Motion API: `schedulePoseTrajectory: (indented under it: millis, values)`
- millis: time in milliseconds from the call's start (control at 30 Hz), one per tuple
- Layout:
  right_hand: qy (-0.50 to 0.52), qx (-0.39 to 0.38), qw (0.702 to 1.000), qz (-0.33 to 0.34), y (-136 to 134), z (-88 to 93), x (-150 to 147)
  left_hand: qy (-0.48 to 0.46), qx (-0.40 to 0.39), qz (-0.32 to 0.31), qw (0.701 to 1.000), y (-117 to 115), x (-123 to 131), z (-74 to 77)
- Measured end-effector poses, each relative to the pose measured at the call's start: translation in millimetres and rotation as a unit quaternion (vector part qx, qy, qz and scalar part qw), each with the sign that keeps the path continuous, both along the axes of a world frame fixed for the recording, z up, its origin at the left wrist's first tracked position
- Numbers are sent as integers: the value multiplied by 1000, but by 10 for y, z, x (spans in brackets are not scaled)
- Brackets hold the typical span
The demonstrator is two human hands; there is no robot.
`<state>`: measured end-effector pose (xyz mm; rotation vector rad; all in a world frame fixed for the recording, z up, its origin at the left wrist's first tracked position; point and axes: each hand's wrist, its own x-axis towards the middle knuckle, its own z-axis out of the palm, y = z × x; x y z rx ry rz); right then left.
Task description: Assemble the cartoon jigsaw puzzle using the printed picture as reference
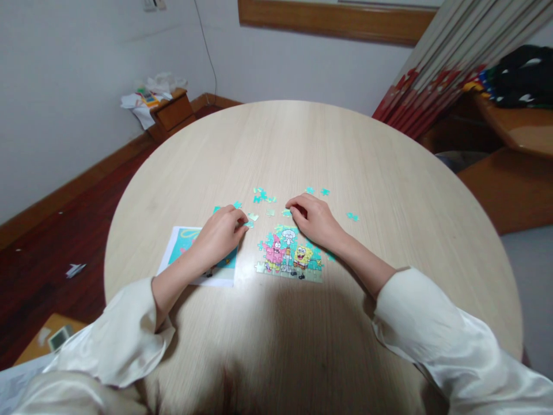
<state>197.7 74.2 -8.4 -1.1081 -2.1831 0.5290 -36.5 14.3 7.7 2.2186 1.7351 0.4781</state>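
A partly assembled cartoon jigsaw puzzle lies on the round wooden table in front of me. My left hand rests over a printed reference picture, its fingers curled and pinching a teal puzzle piece at the fingertips. My right hand sits just above the puzzle's top edge, fingers bent down onto the table by a loose piece. Several loose teal pieces are scattered beyond both hands.
More loose pieces lie at the right and far middle. A small wooden cabinet with clutter stands by the wall at back left. Rolled red-ended scrolls lean at back right beside a wooden bench.
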Motion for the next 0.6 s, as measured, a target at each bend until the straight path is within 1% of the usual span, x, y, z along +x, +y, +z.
schedulePoseTrajectory:
  millis: [200,367,500,600]
  values:
    - [13,-24,1000,-3,-19,81,19,-26,-6,-23,999,1,15,-7]
    - [36,-10,999,-1,-86,136,54,-37,-9,-27,999,-11,54,20]
    - [35,-14,999,38,-205,174,21,-81,12,-26,996,-59,129,62]
    - [27,-40,994,95,-309,193,-40,-133,24,-32,990,-121,207,102]
